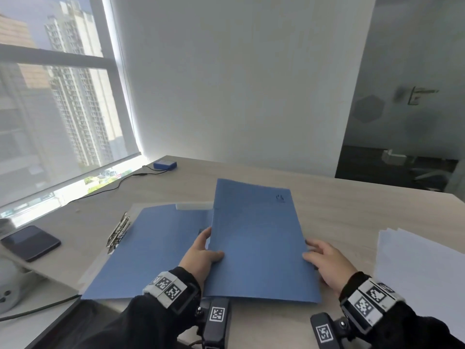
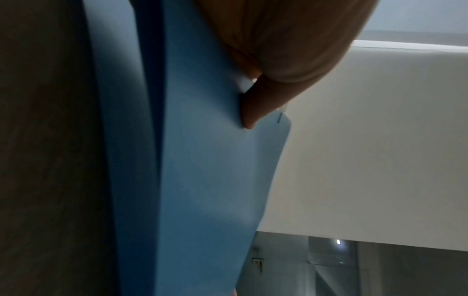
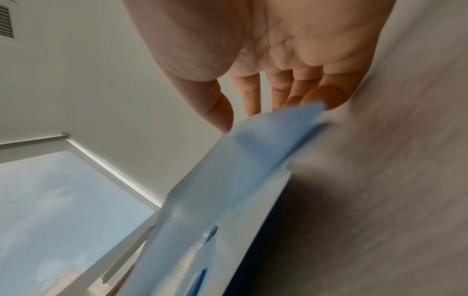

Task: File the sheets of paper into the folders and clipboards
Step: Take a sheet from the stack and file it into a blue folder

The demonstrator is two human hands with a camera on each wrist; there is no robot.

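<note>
A blue folder (image 1: 256, 243) is held tilted up off the desk between both hands. My left hand (image 1: 203, 253) pinches its left edge, thumb on the cover, and a fingertip (image 2: 253, 108) presses into the blue folder (image 2: 202, 180). My right hand (image 1: 324, 260) lies against the right edge with nearly straight fingers (image 3: 253, 100), the blurred folder corner (image 3: 278, 128) in front of them. A second blue folder (image 1: 156, 248) lies flat on the left, on top of a clipboard whose metal clip (image 1: 119, 231) shows. A stack of white sheets (image 1: 422, 268) sits at the right.
On the desk's left lie a dark phone (image 1: 30, 243) and part of a white device (image 1: 10, 283). A small blue box (image 1: 164, 164) with a black cable sits at the back by the window. Bare wooden desk (image 1: 352, 217) stretches behind the folders.
</note>
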